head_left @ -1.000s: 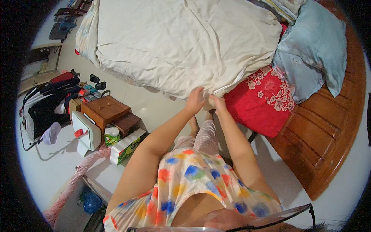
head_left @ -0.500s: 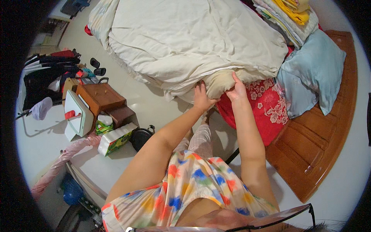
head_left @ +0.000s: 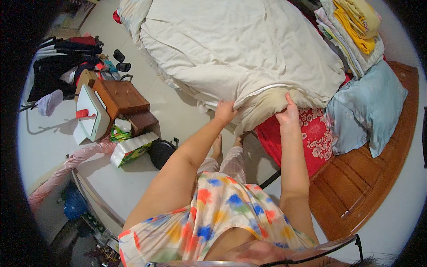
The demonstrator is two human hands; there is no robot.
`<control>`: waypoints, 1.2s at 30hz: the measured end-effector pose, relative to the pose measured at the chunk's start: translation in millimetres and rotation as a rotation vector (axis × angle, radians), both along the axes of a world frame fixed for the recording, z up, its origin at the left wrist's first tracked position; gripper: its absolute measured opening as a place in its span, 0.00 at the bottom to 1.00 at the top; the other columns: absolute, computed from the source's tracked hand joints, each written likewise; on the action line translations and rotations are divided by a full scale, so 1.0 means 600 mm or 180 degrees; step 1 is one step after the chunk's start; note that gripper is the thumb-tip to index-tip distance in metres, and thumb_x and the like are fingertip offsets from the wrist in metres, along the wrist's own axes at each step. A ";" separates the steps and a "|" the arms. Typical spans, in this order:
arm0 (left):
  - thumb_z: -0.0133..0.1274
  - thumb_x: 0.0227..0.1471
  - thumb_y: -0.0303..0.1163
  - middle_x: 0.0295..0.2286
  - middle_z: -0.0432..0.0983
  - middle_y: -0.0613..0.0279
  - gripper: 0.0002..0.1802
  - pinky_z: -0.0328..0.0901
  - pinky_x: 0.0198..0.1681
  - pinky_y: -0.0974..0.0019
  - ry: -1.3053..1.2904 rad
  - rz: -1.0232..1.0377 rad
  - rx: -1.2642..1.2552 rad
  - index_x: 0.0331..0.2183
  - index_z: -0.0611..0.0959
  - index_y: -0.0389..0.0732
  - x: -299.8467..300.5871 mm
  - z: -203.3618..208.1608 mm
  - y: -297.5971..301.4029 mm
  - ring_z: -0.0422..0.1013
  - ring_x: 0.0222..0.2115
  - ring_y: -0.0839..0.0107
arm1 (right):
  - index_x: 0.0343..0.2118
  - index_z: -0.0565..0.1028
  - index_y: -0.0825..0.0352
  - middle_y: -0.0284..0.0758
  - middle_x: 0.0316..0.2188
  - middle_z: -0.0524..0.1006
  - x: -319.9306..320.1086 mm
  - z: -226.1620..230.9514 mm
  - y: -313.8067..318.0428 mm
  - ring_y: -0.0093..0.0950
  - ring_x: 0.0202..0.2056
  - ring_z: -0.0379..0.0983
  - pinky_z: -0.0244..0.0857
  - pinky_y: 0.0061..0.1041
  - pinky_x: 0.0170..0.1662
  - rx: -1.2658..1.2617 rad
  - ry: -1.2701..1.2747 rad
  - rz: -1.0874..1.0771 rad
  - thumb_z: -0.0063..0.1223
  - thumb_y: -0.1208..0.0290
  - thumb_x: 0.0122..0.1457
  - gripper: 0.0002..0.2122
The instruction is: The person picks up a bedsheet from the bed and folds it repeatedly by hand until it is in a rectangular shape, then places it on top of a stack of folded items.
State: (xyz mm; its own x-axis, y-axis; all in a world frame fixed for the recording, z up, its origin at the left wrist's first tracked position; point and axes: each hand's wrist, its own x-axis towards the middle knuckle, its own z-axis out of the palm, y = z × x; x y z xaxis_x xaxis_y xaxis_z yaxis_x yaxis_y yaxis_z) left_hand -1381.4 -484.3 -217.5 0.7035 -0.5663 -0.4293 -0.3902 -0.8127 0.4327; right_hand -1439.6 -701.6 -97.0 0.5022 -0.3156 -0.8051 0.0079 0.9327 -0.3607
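Head view, from nearby: the person's left hand (head_left: 226, 111) pinches the edge of a wrinkled cream-white cloth cover (head_left: 231, 49), while the right hand (head_left: 288, 113) seems to pinch a soft beige inner layer (head_left: 258, 104). A second ago both met at one corner; now they stand apart, baring the beige layer between them, just beside a red floral-patterned cloth (head_left: 318, 144). The cover spreads away beyond.

The way is open above the broad, wrinkled white cloth quilt (head_left: 240, 44). Left of the quilt, pale tiled floor (head_left: 151, 82) leaves a gap before the brown wooden box-shaped cabinet (head_left: 120, 100). Right of the quilt, glossy light-blue fabric pillows (head_left: 378, 98) and a stack of folded yellow-and-white cloths (head_left: 356, 29) block passage.
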 end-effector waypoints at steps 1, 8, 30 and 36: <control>0.52 0.38 0.39 0.30 0.71 0.50 0.23 0.53 0.47 0.54 0.0150 0.0114 -0.0164 0.39 0.71 0.40 -0.024 -0.015 0.012 0.66 0.37 0.54 | 0.48 0.61 0.68 0.39 0.47 0.64 0.006 0.005 -0.003 0.36 0.48 0.60 0.55 0.40 0.50 0.0019 0.0058 -0.0076 0.44 0.67 0.55 0.19; 0.55 0.37 0.49 0.33 0.69 0.38 0.38 0.62 0.38 0.57 0.1132 0.0380 -0.0429 0.43 0.62 0.31 -0.124 0.076 -0.021 0.67 0.36 0.49 | 0.48 0.61 0.69 0.40 0.46 0.64 0.051 -0.029 -0.028 0.36 0.47 0.61 0.55 0.40 0.49 0.0091 -0.0147 -0.0367 0.39 0.66 0.57 0.18; 0.48 0.43 0.35 0.29 0.73 0.53 0.19 0.62 0.35 0.66 0.1241 0.2043 -0.2252 0.36 0.72 0.32 -0.074 0.266 -0.040 0.69 0.31 0.66 | 0.54 0.51 0.64 0.36 0.50 0.59 -0.073 -0.100 0.276 0.29 0.49 0.57 0.53 0.26 0.49 -0.2523 -0.0519 0.1838 0.45 0.64 0.52 0.27; 0.58 0.36 0.43 0.46 0.60 0.47 0.37 0.52 0.51 0.60 0.0178 0.0817 -0.2308 0.47 0.64 0.36 -0.027 0.295 0.106 0.56 0.48 0.56 | 0.46 0.61 0.71 0.39 0.43 0.66 -0.030 0.077 0.257 0.30 0.44 0.61 0.54 0.28 0.46 -0.1470 0.0123 0.1591 0.40 0.61 0.54 0.21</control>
